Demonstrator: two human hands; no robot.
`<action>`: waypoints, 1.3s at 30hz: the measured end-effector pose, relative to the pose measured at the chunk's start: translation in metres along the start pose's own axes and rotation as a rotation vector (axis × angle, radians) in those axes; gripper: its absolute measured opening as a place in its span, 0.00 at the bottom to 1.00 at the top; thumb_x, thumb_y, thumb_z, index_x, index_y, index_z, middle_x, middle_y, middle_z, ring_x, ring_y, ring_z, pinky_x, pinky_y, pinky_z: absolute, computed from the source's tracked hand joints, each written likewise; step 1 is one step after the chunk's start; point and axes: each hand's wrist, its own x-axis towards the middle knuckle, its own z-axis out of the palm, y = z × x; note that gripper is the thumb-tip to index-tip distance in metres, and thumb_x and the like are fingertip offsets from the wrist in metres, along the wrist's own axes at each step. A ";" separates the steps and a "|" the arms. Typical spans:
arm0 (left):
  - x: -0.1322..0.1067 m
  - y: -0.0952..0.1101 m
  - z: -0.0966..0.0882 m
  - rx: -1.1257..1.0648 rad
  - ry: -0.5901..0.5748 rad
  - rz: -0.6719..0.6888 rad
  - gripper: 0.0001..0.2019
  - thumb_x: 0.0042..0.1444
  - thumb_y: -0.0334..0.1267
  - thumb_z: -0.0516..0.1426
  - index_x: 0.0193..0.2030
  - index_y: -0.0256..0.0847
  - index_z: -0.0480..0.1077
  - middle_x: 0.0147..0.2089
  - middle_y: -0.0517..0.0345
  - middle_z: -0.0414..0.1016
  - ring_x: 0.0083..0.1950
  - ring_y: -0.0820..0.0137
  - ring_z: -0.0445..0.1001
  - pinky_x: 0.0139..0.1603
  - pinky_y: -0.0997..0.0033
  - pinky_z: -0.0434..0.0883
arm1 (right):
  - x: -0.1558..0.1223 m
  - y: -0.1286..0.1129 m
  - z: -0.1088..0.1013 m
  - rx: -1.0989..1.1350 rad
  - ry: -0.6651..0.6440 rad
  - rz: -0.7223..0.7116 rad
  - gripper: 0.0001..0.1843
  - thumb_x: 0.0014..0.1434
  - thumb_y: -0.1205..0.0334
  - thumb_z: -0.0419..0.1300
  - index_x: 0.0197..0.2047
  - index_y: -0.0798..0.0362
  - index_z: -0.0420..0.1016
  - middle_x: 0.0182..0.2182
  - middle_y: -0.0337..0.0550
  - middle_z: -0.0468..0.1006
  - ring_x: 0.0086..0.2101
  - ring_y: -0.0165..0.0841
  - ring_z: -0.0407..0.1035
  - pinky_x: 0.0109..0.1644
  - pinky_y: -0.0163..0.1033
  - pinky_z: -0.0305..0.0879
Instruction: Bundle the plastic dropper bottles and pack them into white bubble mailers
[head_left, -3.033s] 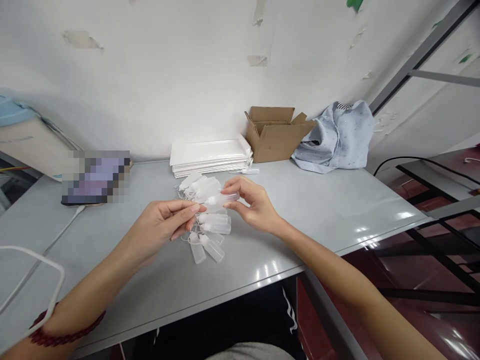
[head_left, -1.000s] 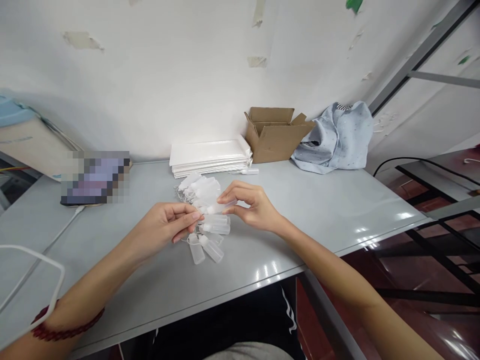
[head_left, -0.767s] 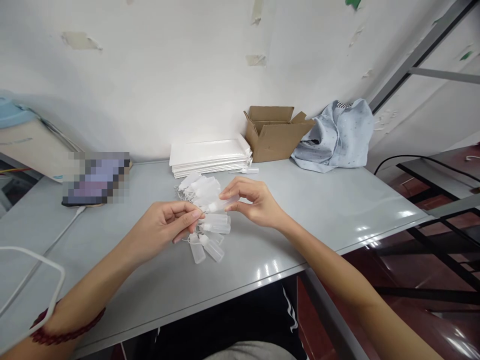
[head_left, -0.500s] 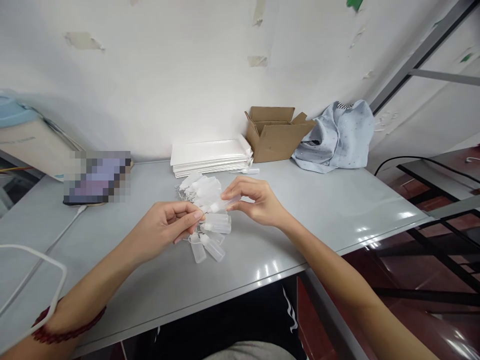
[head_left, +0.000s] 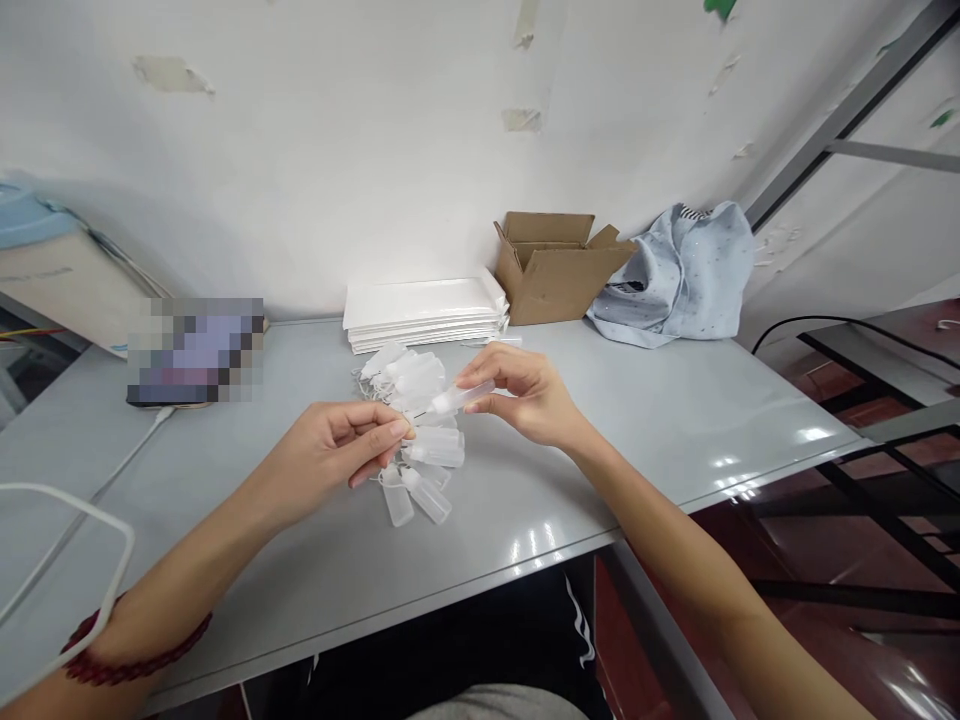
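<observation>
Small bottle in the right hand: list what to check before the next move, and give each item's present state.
1. Grip: ok. The right hand pinches the small bottle between thumb and fingers, lifted off the table.
2. Aim: ok. The bottle's thin tip points at the left hand.
3. Left hand's hold: cannot tell. Its fingers are pinched shut, and anything between them is too small to see.
4. Pile of bottles: ok. It lies on the table under both hands, back from the near edge.
5. Cardboard box: flaps open, ok. Contents cannot tell.
</observation>
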 end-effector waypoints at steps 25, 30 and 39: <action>-0.002 0.000 0.000 -0.025 0.000 -0.003 0.16 0.59 0.48 0.55 0.25 0.40 0.69 0.18 0.67 0.59 0.21 0.78 0.55 0.27 0.76 0.60 | -0.001 -0.003 0.003 0.028 -0.040 0.023 0.08 0.50 0.71 0.67 0.36 0.52 0.79 0.35 0.41 0.76 0.36 0.29 0.71 0.37 0.37 0.68; -0.003 0.000 0.001 -0.014 -0.001 -0.012 0.16 0.59 0.47 0.55 0.25 0.40 0.69 0.18 0.67 0.59 0.21 0.77 0.55 0.27 0.75 0.60 | -0.002 -0.004 0.003 -0.016 -0.057 0.003 0.08 0.51 0.72 0.66 0.36 0.52 0.78 0.34 0.41 0.76 0.36 0.29 0.71 0.37 0.36 0.68; -0.001 0.003 0.003 -0.017 -0.017 -0.020 0.15 0.57 0.47 0.55 0.26 0.40 0.70 0.19 0.65 0.62 0.19 0.77 0.56 0.22 0.75 0.58 | -0.002 -0.007 0.007 -0.087 -0.078 -0.045 0.07 0.52 0.73 0.64 0.34 0.52 0.77 0.34 0.41 0.77 0.36 0.31 0.72 0.39 0.38 0.70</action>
